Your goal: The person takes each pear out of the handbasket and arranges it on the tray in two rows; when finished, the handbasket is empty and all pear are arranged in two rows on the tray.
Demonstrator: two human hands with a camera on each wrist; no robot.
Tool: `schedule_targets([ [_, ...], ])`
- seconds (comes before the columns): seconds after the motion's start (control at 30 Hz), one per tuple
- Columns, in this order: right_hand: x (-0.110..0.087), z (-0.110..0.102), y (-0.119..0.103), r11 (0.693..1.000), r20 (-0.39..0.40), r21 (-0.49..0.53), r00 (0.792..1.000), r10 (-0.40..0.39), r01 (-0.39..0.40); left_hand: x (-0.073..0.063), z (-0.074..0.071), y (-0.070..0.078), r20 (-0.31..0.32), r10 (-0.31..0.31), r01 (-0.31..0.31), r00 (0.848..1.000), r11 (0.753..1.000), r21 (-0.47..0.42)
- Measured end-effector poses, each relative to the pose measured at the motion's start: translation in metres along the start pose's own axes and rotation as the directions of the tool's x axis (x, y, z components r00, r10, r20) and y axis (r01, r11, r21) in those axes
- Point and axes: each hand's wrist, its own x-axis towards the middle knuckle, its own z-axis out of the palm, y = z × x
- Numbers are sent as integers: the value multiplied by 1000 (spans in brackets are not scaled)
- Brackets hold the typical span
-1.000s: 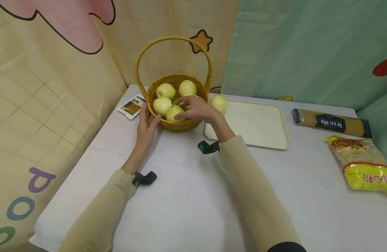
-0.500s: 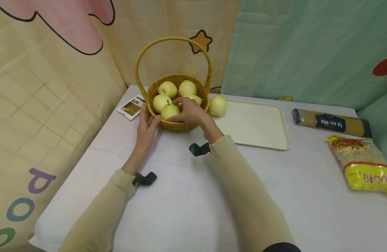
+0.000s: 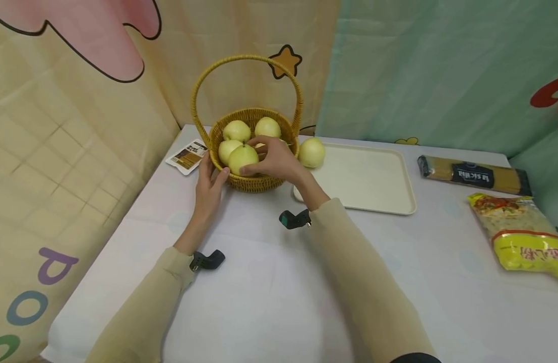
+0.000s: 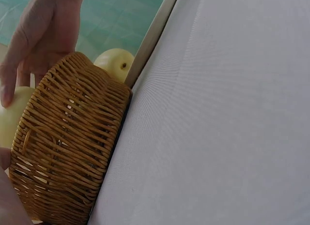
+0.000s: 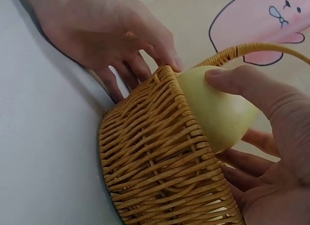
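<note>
Near the table's back left corner stands a wicker basket with a tall hoop handle, holding several pale yellow-green pears. My left hand holds its left side, thumb at the rim and fingers along the outer wall. At the basket's front, my right hand grips a pear between thumb and fingers. In the right wrist view this pear sits at the rim, the thumb pressed on its skin. Behind it lie other pears, including one at the back left and one at the back right; my right hand partly covers another.
Right of the basket, a single pear sits at the left end of a cream tray. A small flat packet lies left of the basket. Farther right are a spaghetti pack and a yellow food bag.
My right hand has closed on the front pear and shifted it left, slightly up toward the rim. A pear behind it moved a little. My left hand has stayed on the basket.
</note>
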Motion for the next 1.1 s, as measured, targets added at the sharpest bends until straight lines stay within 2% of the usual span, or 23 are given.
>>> schedule_targets([
  [0.27, -20, -21, -2, 994, -98, 112, 995, -3, 14, 2, -1, -1, -5, 26, -26, 1000, 1000, -7],
  [0.43, -39, -39, 1, 988, -130, 154, 991, 5, 15, 1, -3, -3, -13, 12, -12, 1000, 1000, 15],
  [0.57, -58, -56, 6, 985, -164, 173, 986, 44, -16, 1, -2, -3, -12, 12, -12, 1000, 1000, 11],
  [0.8, -88, -86, 16, 987, -197, 136, 974, 110, -84, 1, -1, -3, -18, 16, -16, 1000, 1000, -2],
  [1.1, -118, -115, 39, 974, -264, 139, 942, 208, -176, 1, -2, -4, -11, 5, -5, 1000, 1000, -9],
])
